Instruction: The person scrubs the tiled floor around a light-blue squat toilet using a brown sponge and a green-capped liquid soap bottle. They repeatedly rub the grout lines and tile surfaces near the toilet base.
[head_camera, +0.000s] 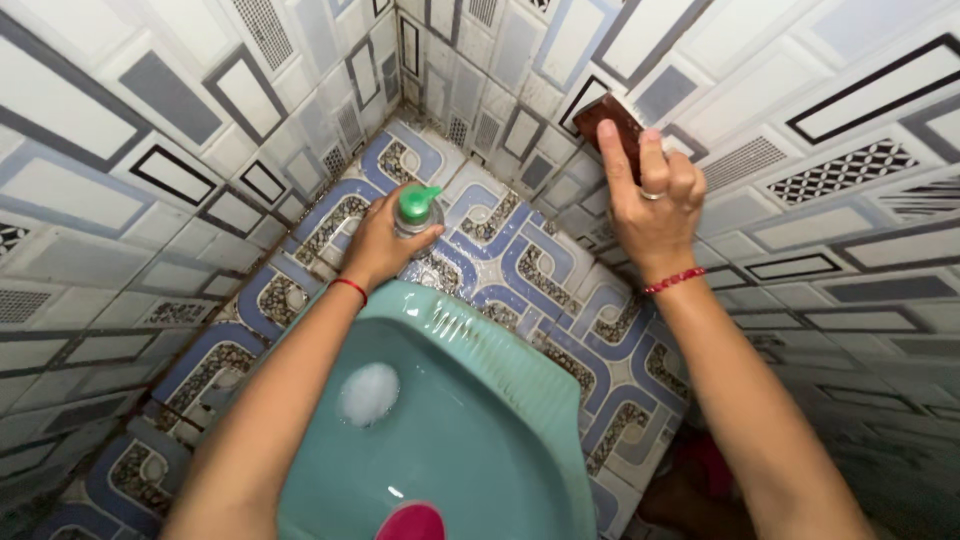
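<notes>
Nearest the camera, at the bottom edge, a small pink object shows partly; its kind cannot be determined. Directly beyond it lies the teal squat toilet pan, with ribbed footrests along its rim and a patch of white foam in the bowl. Both forearms extend forward over the pan, one on each side.

The floor around the pan is tiled in blue and white curved patterns with pebble-textured insets.

Left side: the left hand carries a red thread at the wrist. Its grip is clenched around a small clear bottle with a green cap. The bottle is held low, near the floor, just past the far rim of the pan.

Right side: the right hand carries a red bead bracelet at the wrist and a ring on one finger. Its grip grasps a dark brown scrubbing block, fingers extended along its back. The block is pressed flat against the right wall, well above floor level and near the corner.

Farthest, the walls are tiled in white, grey and black geometric panels and meet at the corner beyond the floor.
</notes>
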